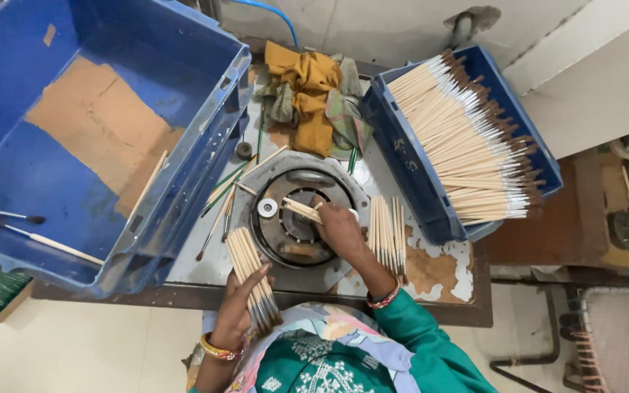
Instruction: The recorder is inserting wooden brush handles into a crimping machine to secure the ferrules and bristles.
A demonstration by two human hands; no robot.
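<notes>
My left hand [238, 309] grips a bundle of wooden-handled paintbrushes [250, 269], bristles pointing toward me, at the near edge of the bench. My right hand [340, 229] holds a single brush [301, 209] laid across the round metal machine plate [293, 218] in the middle of the bench. A row of brushes [387, 231] lies on the bench just right of that hand.
A small blue crate [402, 164] packed with several brushes [467, 142] stands at the right. A large blue crate [183, 189] at the left holds cardboard and two brushes [38, 236]. Crumpled yellow and green cloths [311, 94] lie behind the machine. Loose brushes [223, 193] lie left of it.
</notes>
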